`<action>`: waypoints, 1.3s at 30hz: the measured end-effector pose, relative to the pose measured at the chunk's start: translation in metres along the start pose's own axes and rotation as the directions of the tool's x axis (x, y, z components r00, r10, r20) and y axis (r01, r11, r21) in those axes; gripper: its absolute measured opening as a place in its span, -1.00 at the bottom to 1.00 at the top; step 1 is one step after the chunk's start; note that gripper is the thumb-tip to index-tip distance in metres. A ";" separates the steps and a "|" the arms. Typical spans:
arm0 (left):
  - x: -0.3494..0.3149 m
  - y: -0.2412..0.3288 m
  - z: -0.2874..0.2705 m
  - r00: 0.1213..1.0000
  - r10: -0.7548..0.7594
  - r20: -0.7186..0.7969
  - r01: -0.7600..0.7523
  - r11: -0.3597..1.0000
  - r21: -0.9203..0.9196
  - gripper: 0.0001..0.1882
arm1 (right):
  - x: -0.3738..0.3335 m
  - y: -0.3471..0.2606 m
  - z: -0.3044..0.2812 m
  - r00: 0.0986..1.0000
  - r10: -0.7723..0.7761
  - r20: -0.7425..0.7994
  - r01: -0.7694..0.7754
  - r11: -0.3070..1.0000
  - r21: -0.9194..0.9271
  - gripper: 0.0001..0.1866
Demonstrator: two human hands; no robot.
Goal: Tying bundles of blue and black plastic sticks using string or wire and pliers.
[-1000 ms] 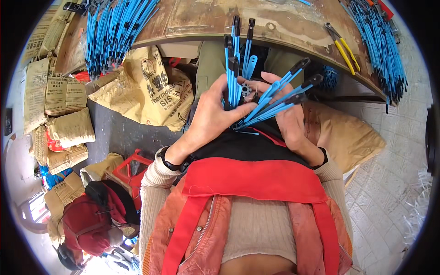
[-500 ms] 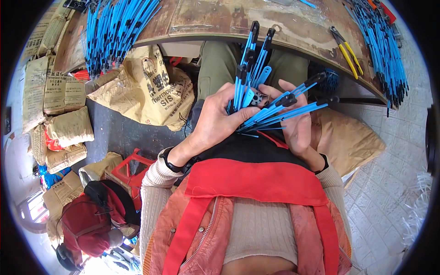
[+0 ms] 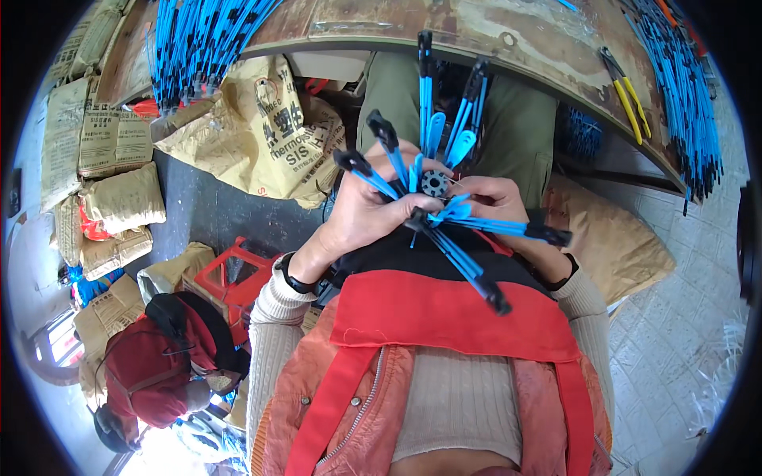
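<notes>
Blue plastic rods (image 3: 444, 222) with black tips fan outward from a small dark toothed hub (image 3: 434, 183), which I see held above the lap, just below the near edge of the wooden workbench (image 3: 492, 36). My left hand (image 3: 361, 214) is closed around the lower left part of the fan, its fingers wrapped over several rods near the hub. My right hand (image 3: 492, 202) is also closed, pinching rods just right of the hub, with two long rods running out past it to the right and lower right. Both hands touch the assembly and lie just beside each other. A red apron (image 3: 444, 317) with red straps covers the torso below the hands.

On the workbench, a large heap of blue rods (image 3: 198, 44) lies at upper left, and a second heap (image 3: 683, 87) lies along the right edge. Yellow-handled pliers (image 3: 623, 83) rest near the second heap. Below the bench at left stand tan paper sacks (image 3: 103, 159) and a yellow printed sack (image 3: 254, 135). A red backpack (image 3: 151, 365) lies on the floor at lower left, beside a red plastic stool (image 3: 230, 274).
</notes>
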State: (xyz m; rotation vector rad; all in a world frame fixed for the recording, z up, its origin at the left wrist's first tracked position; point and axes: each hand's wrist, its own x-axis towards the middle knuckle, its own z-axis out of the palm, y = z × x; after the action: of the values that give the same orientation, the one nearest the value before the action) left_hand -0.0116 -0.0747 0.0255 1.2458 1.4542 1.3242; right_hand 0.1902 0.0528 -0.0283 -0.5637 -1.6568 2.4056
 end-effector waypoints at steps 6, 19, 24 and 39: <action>0.008 0.007 0.000 0.988 0.113 0.109 -0.136 0.963 0.233 -0.60 | 0.004 0.005 0.000 1.000 -0.007 -0.007 0.007 0.996 0.088 -0.84; 0.012 0.001 0.001 0.993 0.116 0.026 -0.118 0.937 0.328 -0.69 | 0.012 0.004 0.003 0.955 -0.295 -0.024 0.280 0.928 -0.244 -0.87; 0.034 0.007 0.001 0.990 0.086 0.108 -0.100 0.986 0.131 -0.72 | 0.014 -0.014 -0.007 0.978 -0.199 -0.062 0.171 0.934 -0.313 -0.85; 0.115 -0.024 0.007 0.908 -0.333 0.255 0.346 0.938 -0.008 -0.74 | 0.007 -0.105 -0.242 0.642 -0.668 -0.376 -0.493 0.015 -0.870 -0.49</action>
State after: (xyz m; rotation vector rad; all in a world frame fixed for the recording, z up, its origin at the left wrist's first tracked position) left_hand -0.0315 0.0398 0.0079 1.0251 1.3700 0.9291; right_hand 0.2723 0.3033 -0.0080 -1.2821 -2.4005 -0.0173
